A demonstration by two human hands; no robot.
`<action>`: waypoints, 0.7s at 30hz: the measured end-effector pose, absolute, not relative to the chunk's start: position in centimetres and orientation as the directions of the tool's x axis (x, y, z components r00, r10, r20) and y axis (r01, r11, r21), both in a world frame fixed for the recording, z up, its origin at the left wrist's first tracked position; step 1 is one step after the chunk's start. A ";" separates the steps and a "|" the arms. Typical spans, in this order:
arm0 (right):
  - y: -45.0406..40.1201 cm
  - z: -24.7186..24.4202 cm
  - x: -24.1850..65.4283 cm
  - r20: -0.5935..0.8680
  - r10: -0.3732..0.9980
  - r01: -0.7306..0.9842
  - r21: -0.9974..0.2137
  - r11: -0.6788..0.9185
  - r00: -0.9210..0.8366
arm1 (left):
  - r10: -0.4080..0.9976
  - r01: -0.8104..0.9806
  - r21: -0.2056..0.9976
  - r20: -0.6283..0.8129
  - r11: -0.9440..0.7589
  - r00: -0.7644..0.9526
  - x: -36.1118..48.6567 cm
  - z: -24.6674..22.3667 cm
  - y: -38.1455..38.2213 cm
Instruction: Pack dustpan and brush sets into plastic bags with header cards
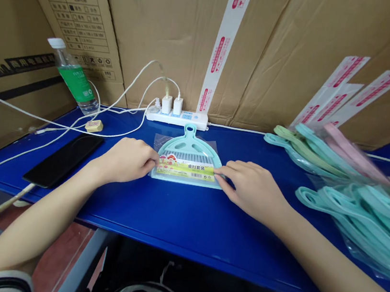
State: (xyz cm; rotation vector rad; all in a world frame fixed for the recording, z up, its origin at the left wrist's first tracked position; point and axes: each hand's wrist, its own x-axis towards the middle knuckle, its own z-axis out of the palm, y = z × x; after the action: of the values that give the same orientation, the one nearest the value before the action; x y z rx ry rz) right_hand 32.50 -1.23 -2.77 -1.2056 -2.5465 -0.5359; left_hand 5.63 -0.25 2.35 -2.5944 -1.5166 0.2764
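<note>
A mint-green dustpan (190, 138) lies flat in a clear plastic bag on the blue table, its handle pointing away from me. The bristles of a small brush (188, 156) show inside it. A yellow printed label (186, 167) with red mushrooms lies across the front. My left hand (127, 160) is closed at the left edge of the package, fingers curled in and thumb against them. My right hand (252, 189) pinches the label's right end between thumb and forefinger. Exactly how much of the bag each hand grips is hidden.
At right lie piles of bagged mint, green and pink dustpans (363, 208). A white power strip (177, 117) with two chargers stands behind. Left are a black phone (64, 159), a water bottle (76, 78), loose white cables and a small yellowish block (94, 125). Cardboard boxes (182, 33) wall the back.
</note>
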 end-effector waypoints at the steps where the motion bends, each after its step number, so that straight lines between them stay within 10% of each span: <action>1: -1.2 -2.7 32.5 0.392 0.685 0.784 0.210 0.584 -0.614 | 0.875 0.850 -0.205 -0.091 -0.484 0.476 5.7 2.4 -0.3; 21: -1.2 -2.9 32.1 0.258 0.647 0.697 0.260 0.669 -0.718 | 0.736 0.712 -0.193 -0.125 -0.675 0.665 6.9 0.4 -0.4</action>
State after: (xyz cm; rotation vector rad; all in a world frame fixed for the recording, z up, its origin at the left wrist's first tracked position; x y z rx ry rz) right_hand 32.08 -1.23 -2.89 -1.1086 -2.7367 -0.5167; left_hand 6.93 -0.45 0.42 -2.7484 -1.2011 0.2913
